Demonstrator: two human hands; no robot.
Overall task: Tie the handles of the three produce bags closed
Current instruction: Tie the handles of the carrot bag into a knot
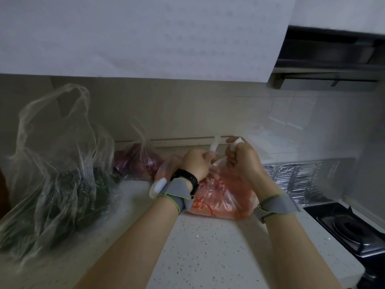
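Note:
An orange-tinted produce bag (pixel 220 202) with red print lies on the counter in front of me. My left hand (pixel 196 163) grips one twisted white handle that sticks up from its fist. My right hand (pixel 242 158) grips the other handle, wrapped over its fingers. The two hands are close together above the bag. A small clear bag of purple produce (pixel 138 161) sits behind to the left, its handles bunched upward. A large clear bag of dark leafy greens (pixel 60 174) stands at the far left, its handles loose and open.
The speckled white counter (pixel 204 247) runs toward me. A black gas stove (pixel 350 228) sits at the right, with foil on the wall behind it. A range hood (pixel 333 59) hangs at the upper right and a white cabinet overhead.

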